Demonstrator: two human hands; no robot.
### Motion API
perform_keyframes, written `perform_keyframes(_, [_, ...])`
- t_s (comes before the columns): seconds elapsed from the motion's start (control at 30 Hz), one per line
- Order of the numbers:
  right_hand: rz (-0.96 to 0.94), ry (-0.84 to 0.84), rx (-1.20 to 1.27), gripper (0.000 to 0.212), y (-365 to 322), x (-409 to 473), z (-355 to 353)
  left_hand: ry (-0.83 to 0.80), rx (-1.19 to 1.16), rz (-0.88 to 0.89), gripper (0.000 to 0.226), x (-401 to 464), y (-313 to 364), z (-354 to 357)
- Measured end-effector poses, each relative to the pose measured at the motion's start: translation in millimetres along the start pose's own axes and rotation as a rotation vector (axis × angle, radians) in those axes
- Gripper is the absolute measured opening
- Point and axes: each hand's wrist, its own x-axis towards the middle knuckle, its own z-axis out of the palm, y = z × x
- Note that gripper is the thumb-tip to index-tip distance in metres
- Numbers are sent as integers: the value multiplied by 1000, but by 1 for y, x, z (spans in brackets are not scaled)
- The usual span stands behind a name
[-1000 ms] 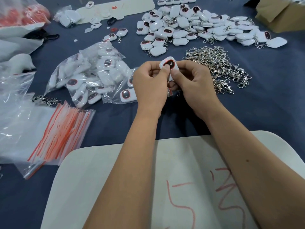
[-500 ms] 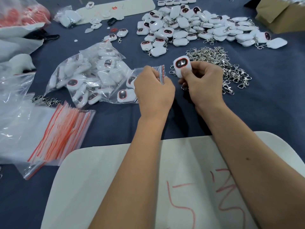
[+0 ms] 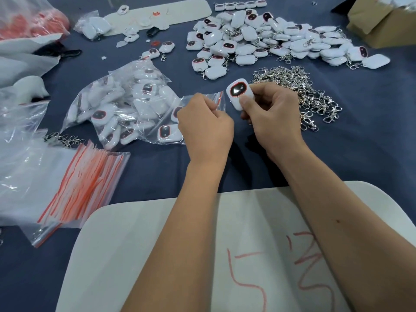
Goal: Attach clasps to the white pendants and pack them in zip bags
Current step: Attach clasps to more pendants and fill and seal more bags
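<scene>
Just left of the left hand [image 3: 206, 128], one zip bag [image 3: 202, 102] is pinched at its red-striped mouth. Beside it, one pendant [image 3: 239, 93] is pinched upright by the right hand [image 3: 270, 115]. If the mouth is not held apart, the pendant could be snagged or dropped.

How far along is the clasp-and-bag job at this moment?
Done: several bagged pendants lie left of the hands. In hand: the right hand holds a white pendant while the left hand pinches an open zip bag. Left: a large loose pendant pile, a clasp heap and empty bags.
</scene>
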Motion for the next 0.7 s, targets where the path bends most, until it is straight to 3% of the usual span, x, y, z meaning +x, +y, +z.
perform_keyframes(0.17, [67, -43, -14, 22, -2, -2, 0, 46, -108, 121, 6, 1, 3, 1])
perform_keyframes(0.3, [32, -92, -80, 15, -6, -6, 3, 49, -134, 232, 6, 0, 3, 2])
perform_keyframes(0.47, [83, -151, 160, 12, -8, -6, 3, 32, -171, 286, 7, -1, 4, 2])
perform_keyframes(0.57, [136, -248, 365, 23, -10, -7, 4, 102, -208, 298, 9, -1, 4, 1])
perform_keyframes(0.7, [68, -382, 314, 36, -11, -9, 6, 187, -244, 309, 10, 0, 4, -1])
